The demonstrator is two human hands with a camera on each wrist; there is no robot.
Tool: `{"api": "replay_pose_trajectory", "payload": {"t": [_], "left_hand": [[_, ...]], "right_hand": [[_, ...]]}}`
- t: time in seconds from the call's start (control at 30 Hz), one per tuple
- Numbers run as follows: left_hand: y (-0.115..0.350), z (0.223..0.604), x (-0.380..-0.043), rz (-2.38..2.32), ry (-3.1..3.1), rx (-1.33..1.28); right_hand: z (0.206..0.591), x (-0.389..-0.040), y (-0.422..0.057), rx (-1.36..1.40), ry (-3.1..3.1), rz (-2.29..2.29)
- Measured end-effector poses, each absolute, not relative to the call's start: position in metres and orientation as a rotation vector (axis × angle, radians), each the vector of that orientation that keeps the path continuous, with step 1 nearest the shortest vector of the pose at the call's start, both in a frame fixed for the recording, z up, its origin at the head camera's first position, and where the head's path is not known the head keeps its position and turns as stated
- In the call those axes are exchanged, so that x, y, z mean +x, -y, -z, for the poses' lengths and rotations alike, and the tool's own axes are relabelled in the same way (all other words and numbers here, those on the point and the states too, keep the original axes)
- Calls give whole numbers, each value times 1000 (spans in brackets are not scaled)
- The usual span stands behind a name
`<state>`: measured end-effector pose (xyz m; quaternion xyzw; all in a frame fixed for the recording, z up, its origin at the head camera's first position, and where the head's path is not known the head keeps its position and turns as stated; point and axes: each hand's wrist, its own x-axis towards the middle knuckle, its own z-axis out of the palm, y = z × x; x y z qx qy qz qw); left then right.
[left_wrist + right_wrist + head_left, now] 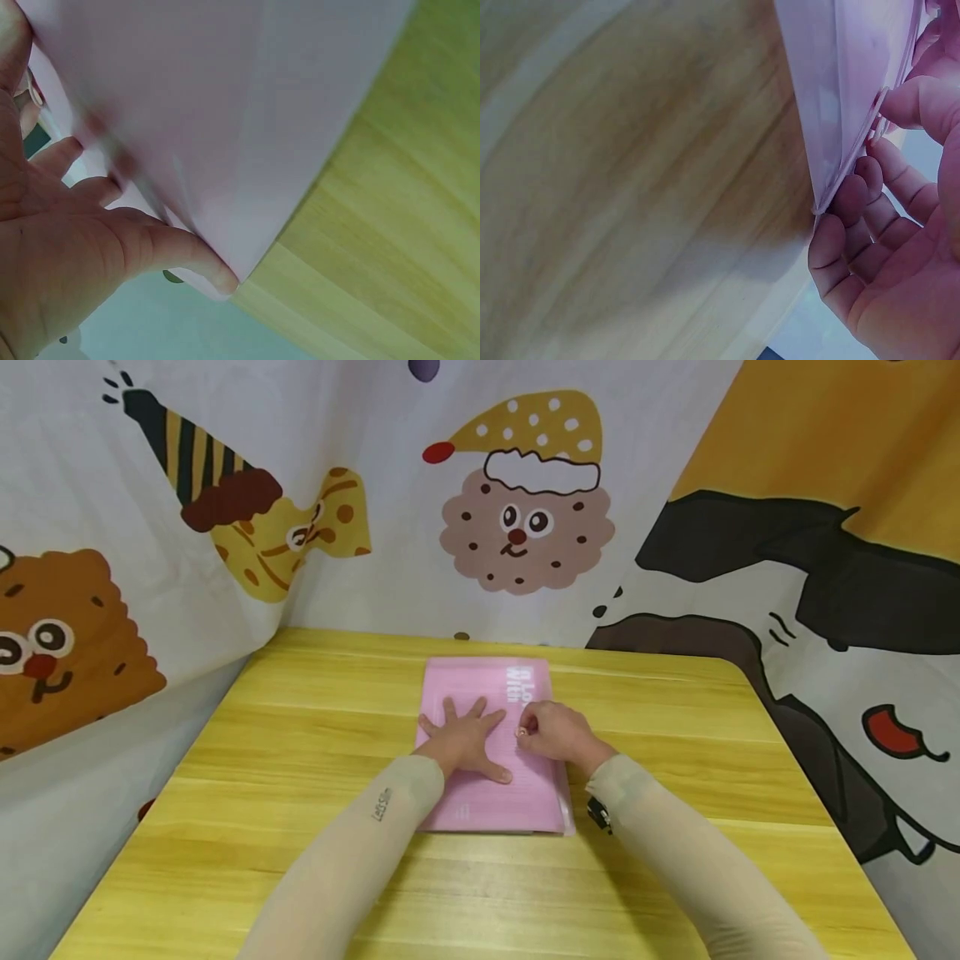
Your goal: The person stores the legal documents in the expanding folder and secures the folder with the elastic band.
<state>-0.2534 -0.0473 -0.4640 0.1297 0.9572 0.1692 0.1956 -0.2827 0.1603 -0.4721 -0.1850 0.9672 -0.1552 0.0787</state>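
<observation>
A pink notebook [480,806] with white lettering at its upper right lies on the table, a clear cover edge showing along its right side. My left hand [467,739] presses on the notebook with its fingers spread wide; the left wrist view shows its thumb [202,262] along the pink surface. Over the right half of the notebook, my right hand [557,731] pinches a small, pale, shiny piece [521,732] between thumb and fingertips. Close up in the right wrist view, that piece looks like a thin rounded loop [880,112]; I cannot tell its kind.
The yellow wood-grain table [300,718] extends around the notebook on all sides. Behind it hangs a white cloth [397,585] printed with cartoon figures, which also drapes down past the table's left and right edges. A dark device [599,815] is strapped under the right wrist.
</observation>
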Motion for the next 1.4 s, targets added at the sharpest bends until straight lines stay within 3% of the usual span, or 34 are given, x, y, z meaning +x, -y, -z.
{"api": "replay_pose_trajectory", "payload": {"t": [0.8,1.4], "left_hand": [[45,460,-257,-482,-2672,361],[47,461,-252,-520,-2650,342]], "right_hand": [[467,-281,-164,-568,-2895,597],[471,-275,-220,-551,-2786,590]]}}
